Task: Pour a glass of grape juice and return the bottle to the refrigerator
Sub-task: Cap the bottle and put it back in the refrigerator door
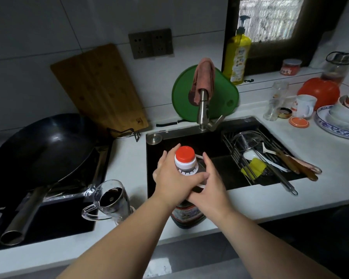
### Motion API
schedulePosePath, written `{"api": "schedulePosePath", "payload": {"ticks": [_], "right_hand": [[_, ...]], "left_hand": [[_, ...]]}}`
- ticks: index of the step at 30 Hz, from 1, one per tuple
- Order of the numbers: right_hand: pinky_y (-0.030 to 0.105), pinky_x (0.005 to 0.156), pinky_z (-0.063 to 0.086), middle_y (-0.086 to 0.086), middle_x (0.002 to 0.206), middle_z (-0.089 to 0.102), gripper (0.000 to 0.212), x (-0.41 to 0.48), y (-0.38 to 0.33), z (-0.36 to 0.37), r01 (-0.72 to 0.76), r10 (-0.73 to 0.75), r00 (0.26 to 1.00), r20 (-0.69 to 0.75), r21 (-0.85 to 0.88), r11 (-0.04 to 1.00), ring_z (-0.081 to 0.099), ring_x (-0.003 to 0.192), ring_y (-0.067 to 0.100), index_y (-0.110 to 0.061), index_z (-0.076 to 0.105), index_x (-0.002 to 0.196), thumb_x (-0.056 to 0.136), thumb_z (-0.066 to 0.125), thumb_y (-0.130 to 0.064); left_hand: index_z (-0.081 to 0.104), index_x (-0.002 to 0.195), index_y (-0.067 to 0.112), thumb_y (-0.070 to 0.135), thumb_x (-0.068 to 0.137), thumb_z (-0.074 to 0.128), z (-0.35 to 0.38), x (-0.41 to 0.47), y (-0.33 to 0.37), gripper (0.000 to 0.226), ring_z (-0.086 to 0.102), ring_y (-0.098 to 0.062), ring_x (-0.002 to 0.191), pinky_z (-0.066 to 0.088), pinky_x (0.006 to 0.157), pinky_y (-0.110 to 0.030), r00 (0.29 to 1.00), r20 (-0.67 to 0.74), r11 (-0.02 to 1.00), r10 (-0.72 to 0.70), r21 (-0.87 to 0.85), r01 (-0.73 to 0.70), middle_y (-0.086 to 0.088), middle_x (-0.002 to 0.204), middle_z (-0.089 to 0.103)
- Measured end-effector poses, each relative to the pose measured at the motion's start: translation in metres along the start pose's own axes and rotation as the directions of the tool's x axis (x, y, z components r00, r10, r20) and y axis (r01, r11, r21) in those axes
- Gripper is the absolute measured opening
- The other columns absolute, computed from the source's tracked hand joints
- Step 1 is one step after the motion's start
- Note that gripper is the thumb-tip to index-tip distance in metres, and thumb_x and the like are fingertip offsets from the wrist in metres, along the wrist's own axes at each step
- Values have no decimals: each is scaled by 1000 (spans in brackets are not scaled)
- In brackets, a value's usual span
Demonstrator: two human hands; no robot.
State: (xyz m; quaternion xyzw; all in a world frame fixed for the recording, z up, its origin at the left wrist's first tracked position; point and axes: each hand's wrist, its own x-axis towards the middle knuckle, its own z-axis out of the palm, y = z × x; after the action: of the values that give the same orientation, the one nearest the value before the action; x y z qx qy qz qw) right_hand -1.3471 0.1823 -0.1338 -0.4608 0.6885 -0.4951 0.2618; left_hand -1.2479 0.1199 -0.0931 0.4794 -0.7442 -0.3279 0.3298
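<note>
Hands (175,178) (210,186) clasp red-capped bottle (186,215); glass mug (112,200) dark-filled.

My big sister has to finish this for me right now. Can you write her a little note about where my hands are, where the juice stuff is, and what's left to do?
Left hand: wrapped around the neck of the juice bottle, fingers just below the red cap.
Right hand: also on the bottle, holding it from the right side.
The bottle stands upright on the counter edge in front of the sink; the cap is on.
The glass mug, left of the bottle by the stove, already has dark juice in it.
Done: pouring, capping.
Left: carry the bottle back to the refrigerator, which is out of view.
</note>
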Motion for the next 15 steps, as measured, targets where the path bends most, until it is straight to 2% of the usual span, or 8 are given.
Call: {"api": "schedulePosePath", "payload": {"ticks": [2, 4, 8, 10, 12, 14, 15], "right_hand": [[47, 108, 42, -7, 151, 39, 118, 1, 5, 0, 27, -27, 1000, -2, 4, 1000, 41, 137, 14, -48, 12, 147, 50, 78, -54], [46, 108, 42, -8, 150, 40, 119, 1, 8, 0, 51, -51, 999, 1, 3, 999, 41, 136, 12, -50, 11, 146, 49, 80, -55], [44, 106, 44, -11, 150, 40, 119, -2, 6, 1, 81, -81, 997, 8, 25, 996, 42, 135, 11, -52, 13, 145, 48, 81, -53], [44, 106, 44, -12, 149, 40, 119, -5, 5, 0, 89, -90, 996, 21, 37, 995, 42, 136, 10, -52, 13, 145, 48, 81, -51], [43, 107, 43, -12, 149, 40, 119, -9, 4, -1, 95, -96, 995, 14, 66, 993, 42, 136, 10, -53, 15, 145, 47, 82, -49], [43, 106, 44, -11, 149, 40, 119, -13, 4, -2, 118, -118, 993, -8, 99, 988, 42, 136, 10, -51, 16, 146, 47, 83, -47], [43, 107, 44, -9, 149, 40, 119, -16, 3, -3, 139, -137, 990, -20, 113, 984, 42, 136, 11, -51, 17, 146, 48, 84, -46]], "left_hand": [[41, 107, 62, 68, 50, 73, 2, 0, -4, 66, 46, -25, 130, 39, 104, -54, 999, -36, 1000, 19, -15, -19, 28, 109, 57], [44, 93, 65, 66, 51, 74, 3, 2, -3, 52, 49, -29, 126, 41, 100, -55, 999, -49, 999, 10, -37, -12, 33, 96, 56], [54, 88, 52, 63, 55, 75, 2, 4, -1, 41, 47, -27, 129, 37, 104, -55, 998, -60, 998, 17, -59, -21, 33, 96, 59], [58, 87, 45, 61, 58, 77, 2, 2, -1, 37, 52, -25, 125, 35, 107, -54, 998, -62, 995, 33, -93, -38, 26, 93, 64], [60, 85, 40, 55, 62, 79, 0, -4, 3, 33, 57, -10, 117, 36, 109, -52, 996, -70, 989, 59, -133, -68, 20, 89, 68], [62, 83, 36, 42, 65, 84, -2, -14, 10, 29, 47, 22, 109, 32, 113, -49, 991, -78, 980, 107, -157, -119, 21, 86, 68], [61, 83, 36, 35, 66, 86, -3, -19, 15, 30, 40, 32, 102, 31, 114, -49, 988, -81, 977, 130, -159, -141, 26, 85, 67]]}}
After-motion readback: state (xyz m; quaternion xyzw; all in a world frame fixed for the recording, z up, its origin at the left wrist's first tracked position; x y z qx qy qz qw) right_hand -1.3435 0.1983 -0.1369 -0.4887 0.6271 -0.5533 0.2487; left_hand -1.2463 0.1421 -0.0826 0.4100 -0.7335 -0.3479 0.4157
